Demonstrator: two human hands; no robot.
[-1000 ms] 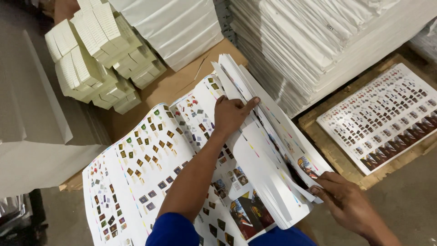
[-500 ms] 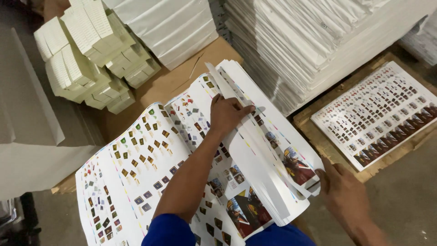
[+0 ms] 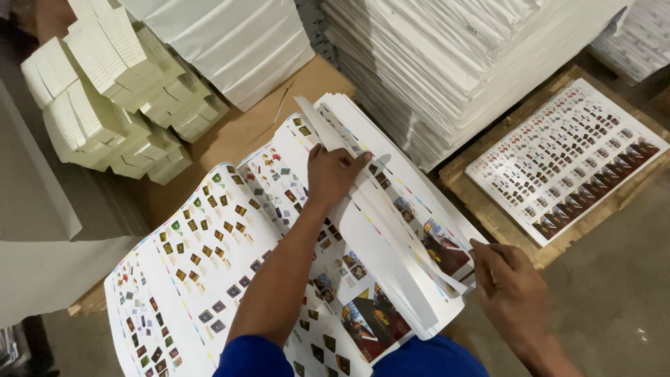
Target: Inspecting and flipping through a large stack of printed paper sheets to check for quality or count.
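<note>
Left hand [image 3: 333, 174]: palm down on the printed sheets [image 3: 230, 272], fingers spread flat, thumb tip pressing a lifted white fold; grip apart, clamped on nothing.
Right hand [image 3: 513, 290]: at the right edge of the stack, fingertips pinching the edges of the curled sheets [image 3: 412, 258]; grip together on those edges.
Printed sheets: large pile lying on a brown cardboard board [image 3: 244, 132], covered with rows of small coloured pictures; left half flat, right half bent up and over.
Curled sheets: several leaves raised in an arch between the two hands, white backs showing, coloured marks along the edge.
Sleeves: blue, at the bottom edge, one on each arm.
Folded bundles [image 3: 112, 105]: pale cream, stacked in a heap at upper left, well apart from the hands.
White stacks [image 3: 447, 63]: tall piles of plain sheets behind the work, just beside the raised leaves.
Wooden pallet [image 3: 502, 223]: to the right, carrying another printed sheet [image 3: 565, 157] lying flat.
Floor [image 3: 614, 307]: grey, at lower right.
</note>
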